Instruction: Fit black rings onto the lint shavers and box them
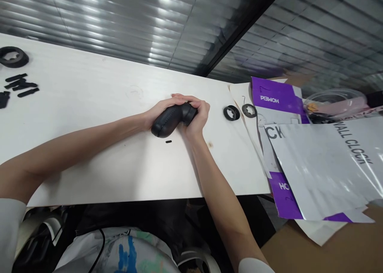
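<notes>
A black, curved, handle-like object with a round end piece point(167, 122) is held between my two hands over the white table point(125, 165); its exact kind I cannot make out. My left hand point(160, 107) is closed around its upper side, fingers reaching toward the round end. On the other side, my right hand point(198, 123) wraps that round end, with the thumb along the top. The undersides of both grips are hidden. Just below the object lies a small black strip point(168, 141). To the right sits a black ring point(231, 112), beside a flatter dark ring point(249, 110).
At the far left are a larger black ring point(14, 57) and several black strips point(22, 83). Purple and white printed packaging point(275, 97) and a white wall-clock sheet point(326, 165) cover the right side. A corrugated metal wall point(119, 22) stands behind the table.
</notes>
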The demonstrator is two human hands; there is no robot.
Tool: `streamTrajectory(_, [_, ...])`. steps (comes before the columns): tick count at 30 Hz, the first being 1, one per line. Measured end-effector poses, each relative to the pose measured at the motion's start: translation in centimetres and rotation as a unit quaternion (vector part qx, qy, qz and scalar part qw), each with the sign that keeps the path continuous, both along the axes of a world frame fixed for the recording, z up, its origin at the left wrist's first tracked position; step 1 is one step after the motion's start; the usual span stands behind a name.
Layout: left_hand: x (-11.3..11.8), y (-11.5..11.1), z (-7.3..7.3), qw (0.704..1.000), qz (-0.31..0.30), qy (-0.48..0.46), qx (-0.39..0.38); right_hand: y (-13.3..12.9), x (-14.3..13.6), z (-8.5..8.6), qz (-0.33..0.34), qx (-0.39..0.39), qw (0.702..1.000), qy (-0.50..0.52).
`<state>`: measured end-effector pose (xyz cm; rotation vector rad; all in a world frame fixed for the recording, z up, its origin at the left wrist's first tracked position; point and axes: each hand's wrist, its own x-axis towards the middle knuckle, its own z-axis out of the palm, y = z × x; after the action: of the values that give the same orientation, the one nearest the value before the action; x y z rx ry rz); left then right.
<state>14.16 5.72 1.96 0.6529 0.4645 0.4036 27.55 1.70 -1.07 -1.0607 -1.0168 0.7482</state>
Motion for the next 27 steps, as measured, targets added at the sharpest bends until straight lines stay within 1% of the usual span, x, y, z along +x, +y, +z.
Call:
streamTrajectory(3, [0.3, -0.6, 0.4, 0.999, 0.047, -0.005, 0.004, 0.3, 0.1, 0.0, 0.013, 0.008, 1.0, 0.018])
streamTrajectory(6, [0.4, -0.8, 0.5, 0.998, 0.055, 0.021, 0.013, 0.4, 0.6, 0.2, 0.027, 0.017, 0.999, 0.004])
streamTrajectory(8, [0.4, -0.5, 0.2, 0.998, 0.053, 0.039, 0.021, 0.3, 1.1, 0.2, 0.018, 0.024, 1.0, -0.007])
streamTrajectory(12, [0.4, 0.3, -0.8, 0.997, 0.016, 0.06, 0.037, 0.2, 1.8, 0.1, -0.019, 0.037, 0.999, -0.003])
streamTrajectory(14, [0.4, 0.4, -1.2, 0.998, 0.011, 0.055, 0.039, 0.3, 1.8, 0.0, -0.007, 0.024, 1.0, 0.015])
streamTrajectory(18, [0.4, 0.2, -1.4, 0.998, 0.03, 0.027, 0.056, 0.4, 1.7, 0.4, 0.057, -0.03, 0.997, 0.045])
streamTrajectory(20, [0.3, 0.0, -1.3, 0.997, 0.018, 0.036, 0.069, 0.3, 1.6, 0.7, 0.072, -0.057, 0.995, 0.047])
streamTrajectory(23, [0.1, 0.0, -1.2, 0.994, -0.012, 0.057, 0.091, 0.2, 1.6, 0.9, 0.072, -0.089, 0.992, 0.049])
streamTrajectory(27, [0.1, 0.4, -1.6, 0.991, -0.035, 0.076, 0.104, 0.3, 1.4, 0.6, 0.087, -0.1, 0.988, 0.08])
